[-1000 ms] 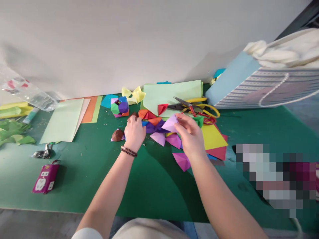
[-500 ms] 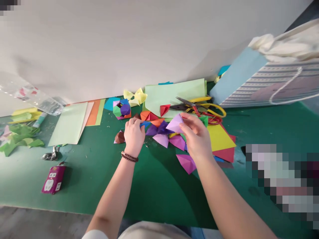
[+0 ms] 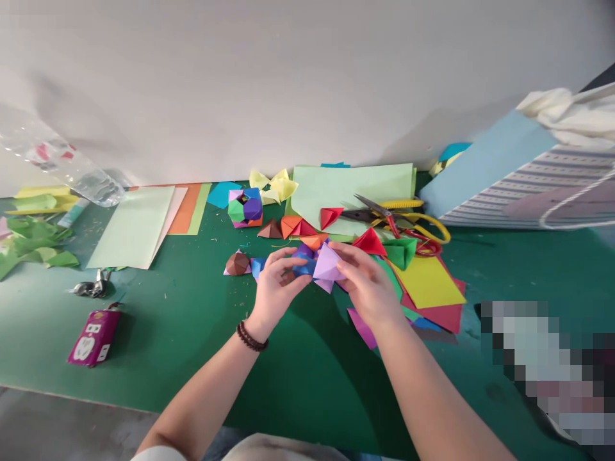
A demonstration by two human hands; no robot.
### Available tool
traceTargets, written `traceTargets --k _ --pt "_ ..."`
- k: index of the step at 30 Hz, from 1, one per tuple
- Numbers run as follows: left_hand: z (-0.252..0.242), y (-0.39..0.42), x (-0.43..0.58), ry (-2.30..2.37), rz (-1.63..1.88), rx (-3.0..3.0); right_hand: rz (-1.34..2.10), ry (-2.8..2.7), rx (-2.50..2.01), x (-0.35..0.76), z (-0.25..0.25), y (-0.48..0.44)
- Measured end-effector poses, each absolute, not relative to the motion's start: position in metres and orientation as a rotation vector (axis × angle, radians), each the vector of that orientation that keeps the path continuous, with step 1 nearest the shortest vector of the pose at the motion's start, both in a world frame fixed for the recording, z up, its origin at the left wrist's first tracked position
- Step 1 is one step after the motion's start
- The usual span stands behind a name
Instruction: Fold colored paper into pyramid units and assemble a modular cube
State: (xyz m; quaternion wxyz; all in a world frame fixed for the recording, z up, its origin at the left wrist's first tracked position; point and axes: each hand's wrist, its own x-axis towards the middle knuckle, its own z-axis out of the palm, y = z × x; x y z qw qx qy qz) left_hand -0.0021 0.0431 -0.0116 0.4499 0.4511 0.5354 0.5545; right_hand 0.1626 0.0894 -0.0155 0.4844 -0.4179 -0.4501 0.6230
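My left hand (image 3: 278,288) is closed on a blue folded paper piece (image 3: 303,264), pinched between thumb and fingers. Close against it, a light purple folded paper piece (image 3: 327,262) is held by my right hand (image 3: 368,282). The two pieces meet or overlap; whether they are joined I cannot tell. More folded pieces lie around my hands: a brown one (image 3: 237,264) at the left, red ones (image 3: 369,242) and a green one (image 3: 401,251) behind the right hand, and a magenta one (image 3: 362,328) by the right wrist. A multicoloured paper ball (image 3: 245,208) sits behind the left hand.
Scissors (image 3: 379,208) with yellow and red handles rest on pale green sheets (image 3: 353,182) by the wall. A striped paper bag (image 3: 523,173) stands at the right. Leftward are paper sheets (image 3: 132,227), a plastic bottle (image 3: 67,163), green scraps (image 3: 38,243) and a purple drink carton (image 3: 93,336).
My left hand has picked up the blue piece and carried it right, beside the light purple piece. My right hand has moved slightly left and down in the shifted view.
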Motion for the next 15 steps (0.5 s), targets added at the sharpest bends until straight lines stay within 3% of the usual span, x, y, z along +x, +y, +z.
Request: traceTargets --k 6,15 --pt "-0.025 0.042 0.0 1.086 1.403 0.786 1.47 -1.183 -1.097 0.158 -0.02 0.088" --pt "-0.022 0.038 0.001 0.919 1.486 0.511 0.807 -1.466 -1.048 0.159 -0.016 0.071"
